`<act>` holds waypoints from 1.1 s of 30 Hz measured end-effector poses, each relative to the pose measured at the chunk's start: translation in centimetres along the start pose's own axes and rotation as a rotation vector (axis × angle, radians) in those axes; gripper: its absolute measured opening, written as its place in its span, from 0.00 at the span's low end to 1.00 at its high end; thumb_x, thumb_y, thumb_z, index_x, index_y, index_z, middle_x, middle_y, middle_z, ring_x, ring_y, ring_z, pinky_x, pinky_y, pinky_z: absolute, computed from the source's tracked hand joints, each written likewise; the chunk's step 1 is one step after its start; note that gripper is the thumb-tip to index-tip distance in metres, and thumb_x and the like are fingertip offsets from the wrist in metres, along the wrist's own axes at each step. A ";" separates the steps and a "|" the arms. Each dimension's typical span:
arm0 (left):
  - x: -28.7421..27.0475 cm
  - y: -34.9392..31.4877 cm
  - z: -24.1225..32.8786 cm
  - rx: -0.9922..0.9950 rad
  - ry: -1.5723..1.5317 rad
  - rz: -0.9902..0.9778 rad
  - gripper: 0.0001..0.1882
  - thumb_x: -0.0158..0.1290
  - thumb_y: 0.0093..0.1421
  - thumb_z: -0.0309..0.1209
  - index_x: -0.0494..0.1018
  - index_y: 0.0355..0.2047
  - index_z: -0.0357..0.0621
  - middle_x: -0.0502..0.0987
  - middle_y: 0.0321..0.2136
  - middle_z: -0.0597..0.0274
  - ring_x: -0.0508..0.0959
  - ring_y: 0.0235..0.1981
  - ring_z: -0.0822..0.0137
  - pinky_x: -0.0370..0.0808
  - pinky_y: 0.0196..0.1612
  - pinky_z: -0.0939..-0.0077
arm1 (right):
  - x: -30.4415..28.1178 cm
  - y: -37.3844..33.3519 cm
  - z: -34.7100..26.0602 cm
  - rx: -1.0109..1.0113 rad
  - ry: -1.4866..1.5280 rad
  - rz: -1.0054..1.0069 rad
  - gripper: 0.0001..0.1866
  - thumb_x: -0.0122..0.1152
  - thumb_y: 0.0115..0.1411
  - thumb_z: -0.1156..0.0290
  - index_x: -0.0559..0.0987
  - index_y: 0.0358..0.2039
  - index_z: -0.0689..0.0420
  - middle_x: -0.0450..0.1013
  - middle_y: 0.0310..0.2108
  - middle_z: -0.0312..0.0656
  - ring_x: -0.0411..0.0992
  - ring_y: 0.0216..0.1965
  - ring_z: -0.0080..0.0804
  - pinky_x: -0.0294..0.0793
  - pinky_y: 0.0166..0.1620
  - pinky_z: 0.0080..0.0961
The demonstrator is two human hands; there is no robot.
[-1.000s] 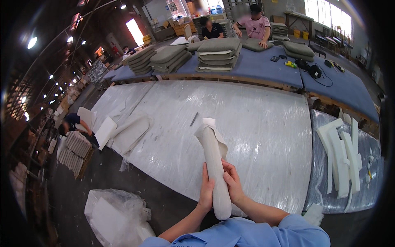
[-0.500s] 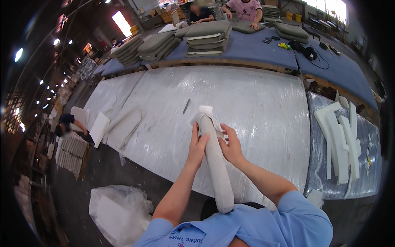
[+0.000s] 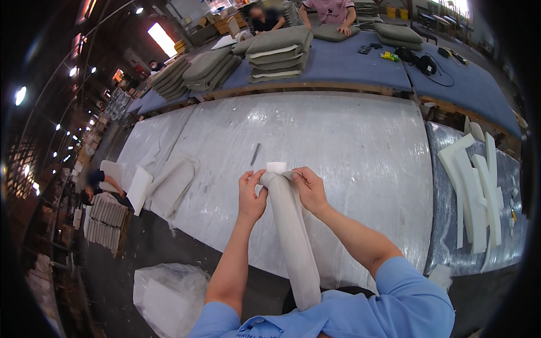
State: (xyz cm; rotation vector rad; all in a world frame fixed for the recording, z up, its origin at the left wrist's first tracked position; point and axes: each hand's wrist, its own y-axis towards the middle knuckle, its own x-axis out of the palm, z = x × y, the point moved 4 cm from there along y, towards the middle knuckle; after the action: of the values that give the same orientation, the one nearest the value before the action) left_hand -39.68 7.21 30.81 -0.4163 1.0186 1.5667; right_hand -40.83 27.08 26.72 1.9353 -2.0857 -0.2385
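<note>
A long, light grey fabric-covered bolster (image 3: 290, 242) rests with its near end against my blue shirt and points away from me over the table. White padding (image 3: 276, 167) sticks out of the cover's open far end. My left hand (image 3: 252, 197) is closed at the left of that end, its thumb and fingers pinching the edge of the fabric cover (image 3: 269, 178). On the other side my right hand (image 3: 310, 191) pinches a raised flap of the same cover.
The work table (image 3: 360, 158) is wrapped in clear plastic; a thin dark tool (image 3: 255, 154) lies on it. Grey fabric covers (image 3: 174, 183) lie at left, white foam strips (image 3: 479, 197) at right. Stacked grey cushions (image 3: 279, 53) stand on a blue table beyond, where people work. A plastic bag (image 3: 169, 298) sits lower left.
Both hands have moved from the bolster's sides up to its open end and now pinch the cover's edge. The white padding shows less, with the fabric drawn closer around it.
</note>
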 end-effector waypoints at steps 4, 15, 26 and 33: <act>-0.5 1.0 0.0 0.096 -0.209 0.115 0.14 0.50 0.66 0.19 0.77 0.50 0.39 0.76 0.55 0.58 0.79 0.50 0.67 0.74 0.57 0.73 | 0.9 0.2 0.9 0.112 0.091 -0.001 0.08 0.53 0.76 0.69 0.78 0.42 0.59 0.70 0.31 0.30 0.64 0.34 0.17 0.68 0.40 0.20; -0.6 0.9 2.5 0.165 -0.388 0.003 0.25 0.45 0.56 0.11 0.78 0.52 0.40 0.75 0.50 0.55 0.78 0.50 0.60 0.75 0.54 0.71 | 1.3 1.6 0.3 -0.162 0.035 -0.238 0.09 0.53 0.74 0.71 0.77 0.49 0.58 0.76 0.38 0.37 0.72 0.38 0.24 0.73 0.45 0.23; -0.5 3.2 0.9 0.041 -0.537 -0.219 0.20 0.45 0.63 0.16 0.78 0.52 0.40 0.81 0.46 0.60 0.79 0.47 0.69 0.75 0.53 0.74 | 1.7 4.1 0.1 -0.010 -0.052 -0.424 0.13 0.53 0.76 0.65 0.82 0.48 0.59 0.81 0.40 0.38 0.75 0.43 0.24 0.75 0.48 0.25; 1.4 3.1 0.0 -0.066 -0.701 -0.084 0.10 0.50 0.72 0.26 0.80 0.47 0.41 0.81 0.41 0.63 0.78 0.42 0.72 0.75 0.48 0.76 | 1.8 4.4 0.9 0.032 0.051 -0.293 0.13 0.54 0.76 0.64 0.83 0.43 0.59 0.79 0.34 0.33 0.73 0.38 0.20 0.74 0.45 0.23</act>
State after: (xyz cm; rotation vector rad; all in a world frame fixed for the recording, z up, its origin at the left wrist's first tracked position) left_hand -42.90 8.24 30.96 0.0591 0.4023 1.5053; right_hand -45.36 25.55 27.36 2.2382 -1.7801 -0.2142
